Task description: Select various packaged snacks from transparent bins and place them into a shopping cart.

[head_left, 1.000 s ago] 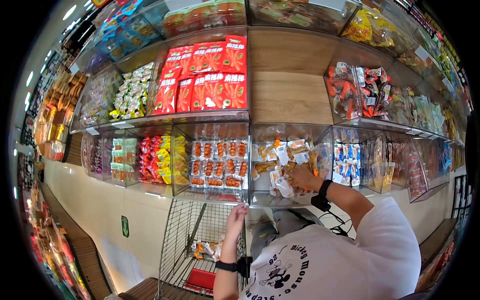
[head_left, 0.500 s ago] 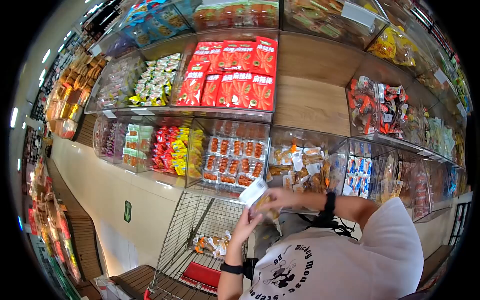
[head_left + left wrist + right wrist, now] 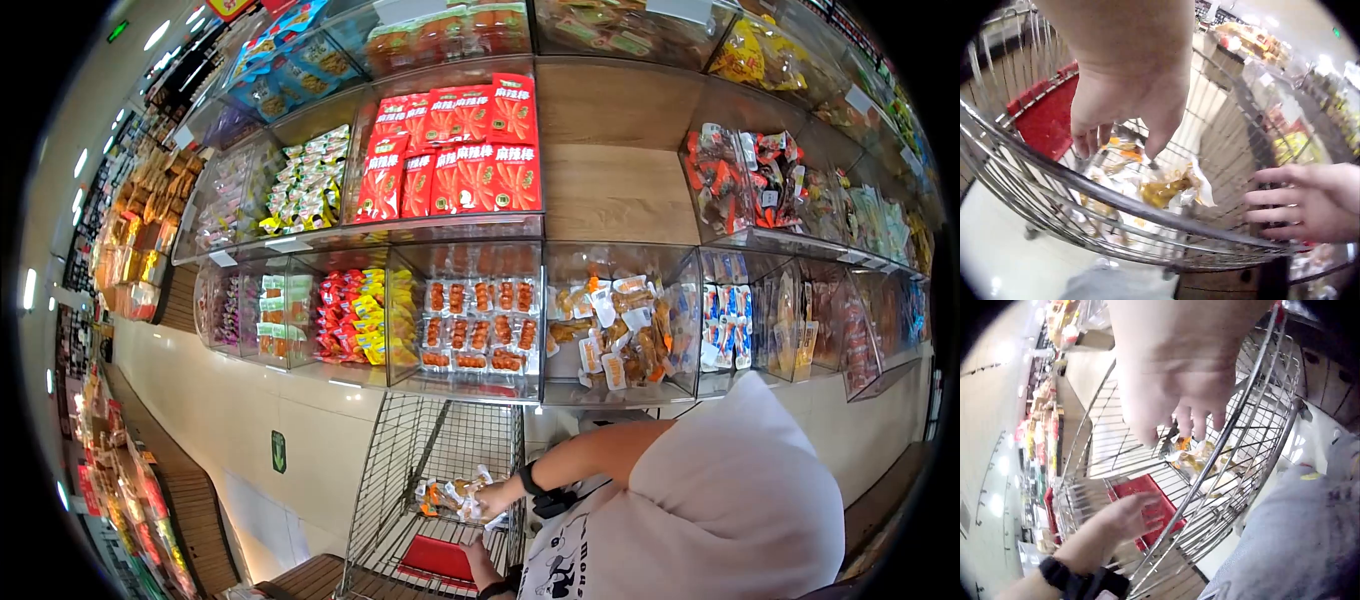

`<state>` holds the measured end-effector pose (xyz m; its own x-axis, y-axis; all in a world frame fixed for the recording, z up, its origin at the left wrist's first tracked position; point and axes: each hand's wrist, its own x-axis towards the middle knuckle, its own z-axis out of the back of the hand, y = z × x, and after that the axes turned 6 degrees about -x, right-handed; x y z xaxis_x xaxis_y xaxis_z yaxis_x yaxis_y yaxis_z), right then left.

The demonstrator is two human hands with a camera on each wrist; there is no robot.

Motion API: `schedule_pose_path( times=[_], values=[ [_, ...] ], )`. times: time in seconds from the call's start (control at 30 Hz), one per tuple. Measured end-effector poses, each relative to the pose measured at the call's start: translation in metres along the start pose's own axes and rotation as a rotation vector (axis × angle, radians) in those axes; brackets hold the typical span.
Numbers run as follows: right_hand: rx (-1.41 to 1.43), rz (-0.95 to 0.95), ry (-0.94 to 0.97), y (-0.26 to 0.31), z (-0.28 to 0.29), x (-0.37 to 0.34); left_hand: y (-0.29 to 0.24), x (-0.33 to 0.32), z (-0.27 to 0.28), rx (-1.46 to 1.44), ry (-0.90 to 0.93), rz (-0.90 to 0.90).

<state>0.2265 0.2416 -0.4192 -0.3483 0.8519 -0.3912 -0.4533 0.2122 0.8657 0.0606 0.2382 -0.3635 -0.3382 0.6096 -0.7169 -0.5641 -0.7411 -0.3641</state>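
Observation:
Several clear packets of brown snack food with white and orange labels lie in the wire shopping cart. My right hand reaches over the cart's side and overlaps these packets in the head view. In the left wrist view, the right hand has its fingers extended and holds nothing. My left hand is beside the red panel of the cart. Seen from the left wrist, the left hand hangs over the packets with loosely bent fingers and nothing in its grasp.
Behind the cart stands a shelf of clear bins. One bin holds similar brown snack packets; the bin beside it has trays of reddish snacks. Red snack bags stand above. A wooden platform runs along the left.
The right hand took a packet from the bin, and both hands held it by the cart. Now both hands have moved down to the cart, and neither holds the packet.

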Motion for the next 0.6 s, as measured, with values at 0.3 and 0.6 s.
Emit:
schedule_pose_path(
  times=[0.3, 0.6],
  values=[
    [0.163, -0.054, -1.054, -0.008, 0.255, -0.242, -0.103, -0.056, -0.039, -0.257, 0.511, -0.415],
    [-0.536, -0.542, -0.941, -0.168, 0.294, -0.348, -0.260, -0.197, -0.156, 0.121, 1.045, -1.124]
  ],
)
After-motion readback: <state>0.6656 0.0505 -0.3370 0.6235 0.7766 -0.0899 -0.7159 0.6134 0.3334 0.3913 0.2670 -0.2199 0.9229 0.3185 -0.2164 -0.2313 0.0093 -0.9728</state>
